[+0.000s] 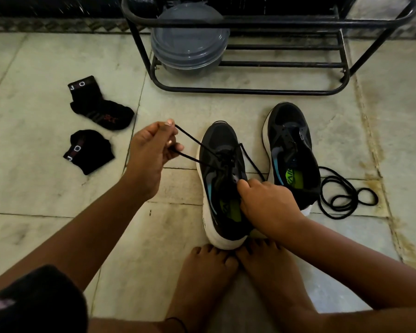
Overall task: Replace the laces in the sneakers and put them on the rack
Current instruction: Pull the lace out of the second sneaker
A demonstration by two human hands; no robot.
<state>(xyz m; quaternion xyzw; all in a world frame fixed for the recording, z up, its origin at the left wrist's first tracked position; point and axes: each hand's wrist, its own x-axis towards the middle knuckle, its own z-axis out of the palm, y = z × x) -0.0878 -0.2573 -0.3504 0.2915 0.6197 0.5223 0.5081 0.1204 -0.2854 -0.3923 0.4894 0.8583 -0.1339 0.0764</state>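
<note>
A black sneaker with a white sole (pixel 217 145) stands on the floor just beyond my bare feet. My left hand (pixel 145 155) pinches a loop of its black lace (pixel 190 140) and holds it taut up and to the left. My right hand (pixel 264 200) grips the sneaker at its tongue and collar, with a lace end running from the eyelets to my fingers. A second black sneaker (pixel 291 150) stands to the right with no lace in its eyelets. A loose black lace (pixel 344 195) lies coiled on the floor beside it.
A black metal shoe rack (pixel 250 91) stands ahead, with a stack of grey plastic containers (pixel 190 42) on its lower shelf. Two black socks (pixel 101 109) (pixel 88 151) lie on the marble floor at left. My bare feet (pixel 238 272) touch the near sneaker's heel.
</note>
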